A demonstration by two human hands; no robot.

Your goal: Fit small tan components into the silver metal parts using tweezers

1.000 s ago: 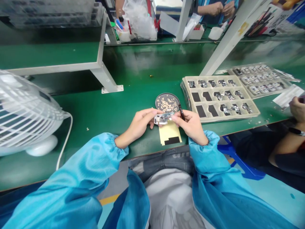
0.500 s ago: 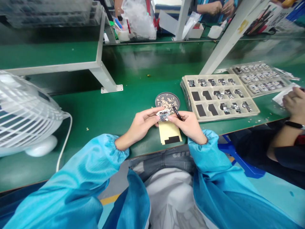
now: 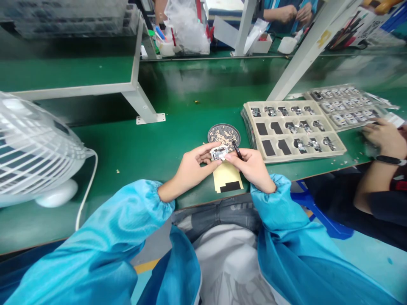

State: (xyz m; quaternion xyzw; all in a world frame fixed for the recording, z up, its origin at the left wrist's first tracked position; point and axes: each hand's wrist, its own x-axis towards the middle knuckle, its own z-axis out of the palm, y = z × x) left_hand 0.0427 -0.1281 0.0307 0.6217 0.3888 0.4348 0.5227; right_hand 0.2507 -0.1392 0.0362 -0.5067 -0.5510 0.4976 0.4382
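Note:
Between my two hands is a small white-framed electronic part point(image 3: 219, 153) with silvery pieces inside. My left hand point(image 3: 193, 167) grips its left side, thumb along the lower edge. My right hand point(image 3: 252, 166) has thumb and finger at its right edge, and also carries a slim black pen-like tool point(image 3: 237, 150) pointing up and away. Just beyond lies a round dark mesh dish point(image 3: 224, 127) scattered with tiny beige pieces point(image 3: 225, 135). Under the hands is a pale yellow sheet point(image 3: 225, 174) with a black strip point(image 3: 230, 186) near its front edge.
A beige compartment tray point(image 3: 295, 159) with several metal parts stands to the right, clear trays point(image 3: 346, 103) behind it. A co-worker's hand point(image 3: 386, 135) is at far right. A white fan point(image 3: 41, 156) stands left, beside a shelf leg point(image 3: 143, 103).
The left thumb has slid down to the part's lower edge, and the part is turned slightly, showing more of its face. The co-worker's hand at right has moved left.

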